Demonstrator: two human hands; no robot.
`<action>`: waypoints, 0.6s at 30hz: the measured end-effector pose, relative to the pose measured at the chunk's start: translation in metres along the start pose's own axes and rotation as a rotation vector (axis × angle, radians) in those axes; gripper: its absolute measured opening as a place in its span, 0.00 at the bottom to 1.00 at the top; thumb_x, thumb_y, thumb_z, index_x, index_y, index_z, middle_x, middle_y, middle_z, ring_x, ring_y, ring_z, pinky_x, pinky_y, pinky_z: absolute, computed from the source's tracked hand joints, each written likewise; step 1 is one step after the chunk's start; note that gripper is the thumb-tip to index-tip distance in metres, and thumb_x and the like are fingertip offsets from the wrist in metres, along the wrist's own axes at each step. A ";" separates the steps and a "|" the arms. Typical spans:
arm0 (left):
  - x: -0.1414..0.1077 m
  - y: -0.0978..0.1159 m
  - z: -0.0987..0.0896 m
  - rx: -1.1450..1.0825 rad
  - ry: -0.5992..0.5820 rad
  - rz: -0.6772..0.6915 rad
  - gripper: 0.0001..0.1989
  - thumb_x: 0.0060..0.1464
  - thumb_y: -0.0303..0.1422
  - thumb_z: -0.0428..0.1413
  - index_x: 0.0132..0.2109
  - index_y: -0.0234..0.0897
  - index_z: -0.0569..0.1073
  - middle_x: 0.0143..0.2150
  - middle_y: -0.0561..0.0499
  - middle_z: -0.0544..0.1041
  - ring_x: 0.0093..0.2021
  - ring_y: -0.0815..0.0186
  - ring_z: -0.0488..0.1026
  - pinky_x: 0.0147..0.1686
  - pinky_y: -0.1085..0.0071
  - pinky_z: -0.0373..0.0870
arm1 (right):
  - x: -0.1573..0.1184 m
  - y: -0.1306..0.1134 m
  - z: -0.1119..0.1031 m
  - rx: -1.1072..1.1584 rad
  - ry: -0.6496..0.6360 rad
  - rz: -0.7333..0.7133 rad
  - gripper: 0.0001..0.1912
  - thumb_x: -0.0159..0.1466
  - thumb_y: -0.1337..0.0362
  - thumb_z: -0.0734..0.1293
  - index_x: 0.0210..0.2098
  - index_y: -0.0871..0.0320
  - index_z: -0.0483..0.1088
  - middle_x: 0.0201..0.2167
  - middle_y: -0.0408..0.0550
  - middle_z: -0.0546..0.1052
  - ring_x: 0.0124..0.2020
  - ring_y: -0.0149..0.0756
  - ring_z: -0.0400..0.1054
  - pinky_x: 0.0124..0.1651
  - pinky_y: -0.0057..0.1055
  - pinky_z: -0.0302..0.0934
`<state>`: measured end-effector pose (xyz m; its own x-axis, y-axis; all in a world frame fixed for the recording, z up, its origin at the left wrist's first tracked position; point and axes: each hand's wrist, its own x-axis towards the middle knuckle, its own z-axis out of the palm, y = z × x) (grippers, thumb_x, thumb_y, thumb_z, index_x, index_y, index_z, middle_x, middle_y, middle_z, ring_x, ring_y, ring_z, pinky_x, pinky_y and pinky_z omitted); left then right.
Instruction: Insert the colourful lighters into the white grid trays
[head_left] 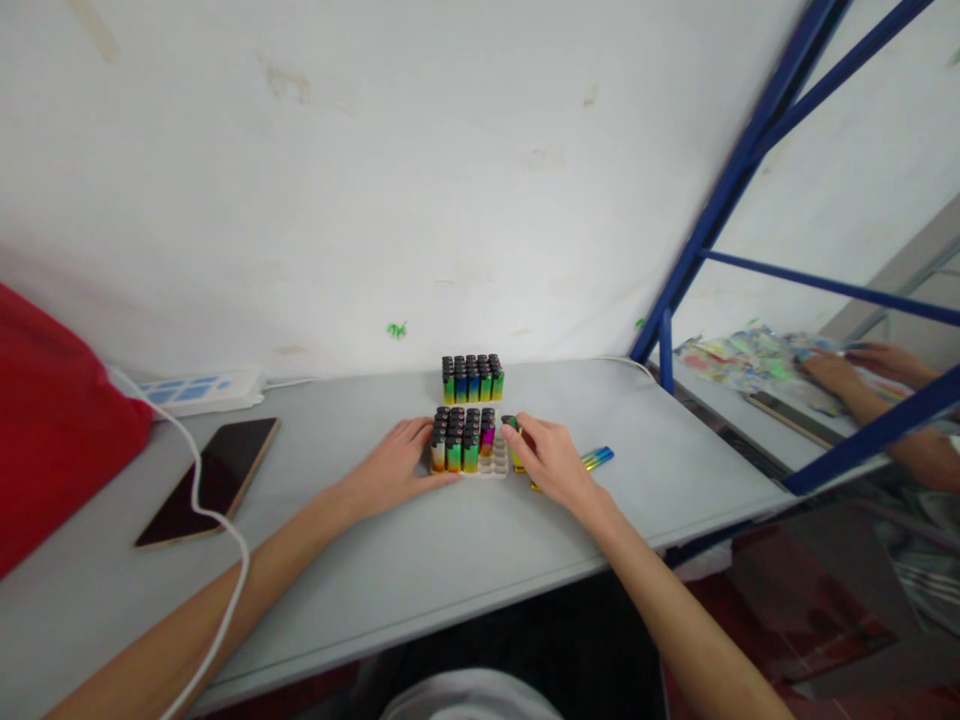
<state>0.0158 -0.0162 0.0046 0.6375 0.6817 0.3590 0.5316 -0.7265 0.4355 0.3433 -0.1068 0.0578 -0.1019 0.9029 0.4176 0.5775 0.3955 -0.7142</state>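
A pale, pitted tray holds several upright lighters with black tops and shiny coloured bodies, filling its left part. Some pockets at its right side show no lighter. My left hand grips the tray's left front corner, thumb along the front edge and fingers at the side. Just right of the tray, my right hand pinches an upright green-yellow lighter. Loose blue and gold lighters lie beside and partly behind that hand. Behind the tray stands another block of upright lighters.
On the left lie a phone, a white power strip, a red bag or cloth and a white cable crossing my left forearm. A blue metal frame rises at right. Beyond it, another person's hands work over colourful packaging.
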 end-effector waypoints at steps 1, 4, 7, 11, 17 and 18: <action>0.000 0.000 0.000 -0.001 0.000 0.000 0.41 0.74 0.70 0.72 0.76 0.47 0.86 0.78 0.36 0.88 0.79 0.33 0.84 0.85 0.37 0.80 | 0.000 0.000 0.001 0.019 -0.009 0.017 0.36 0.86 0.27 0.67 0.33 0.45 0.63 0.27 0.43 0.71 0.32 0.45 0.66 0.42 0.39 0.63; 0.000 0.000 0.000 -0.001 0.001 -0.001 0.40 0.73 0.70 0.72 0.75 0.48 0.86 0.77 0.36 0.89 0.77 0.34 0.85 0.83 0.38 0.81 | 0.001 0.003 0.007 0.068 -0.008 0.025 0.36 0.86 0.27 0.68 0.33 0.45 0.64 0.28 0.45 0.78 0.33 0.46 0.71 0.42 0.39 0.63; -0.001 0.001 0.000 0.006 0.000 -0.007 0.41 0.74 0.71 0.72 0.75 0.47 0.86 0.76 0.36 0.89 0.76 0.33 0.85 0.83 0.37 0.81 | -0.001 0.012 0.011 0.033 -0.092 -0.010 0.33 0.88 0.33 0.70 0.34 0.45 0.67 0.32 0.48 0.83 0.36 0.48 0.75 0.45 0.40 0.67; -0.001 0.001 0.001 0.020 -0.015 -0.011 0.41 0.74 0.73 0.70 0.74 0.47 0.86 0.76 0.36 0.89 0.76 0.33 0.85 0.82 0.38 0.81 | -0.007 0.020 0.011 -0.194 -0.189 -0.096 0.21 0.91 0.49 0.73 0.41 0.48 0.74 0.41 0.51 0.87 0.45 0.51 0.80 0.54 0.42 0.71; 0.000 0.003 -0.001 0.010 -0.009 -0.014 0.41 0.73 0.72 0.71 0.74 0.46 0.87 0.76 0.35 0.89 0.76 0.33 0.85 0.83 0.37 0.81 | -0.008 0.016 0.022 -0.559 -0.179 -0.153 0.13 0.91 0.53 0.75 0.51 0.53 0.85 0.53 0.60 0.89 0.58 0.56 0.82 0.60 0.46 0.73; 0.000 0.003 -0.001 0.005 -0.006 -0.013 0.41 0.73 0.71 0.72 0.74 0.47 0.87 0.76 0.35 0.89 0.77 0.33 0.85 0.83 0.37 0.81 | -0.008 0.016 0.020 -0.544 -0.181 -0.154 0.13 0.92 0.53 0.75 0.53 0.53 0.85 0.54 0.60 0.89 0.58 0.56 0.82 0.60 0.46 0.73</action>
<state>0.0169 -0.0182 0.0073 0.6342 0.6903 0.3482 0.5427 -0.7182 0.4355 0.3370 -0.1041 0.0317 -0.3268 0.8751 0.3570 0.8725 0.4245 -0.2420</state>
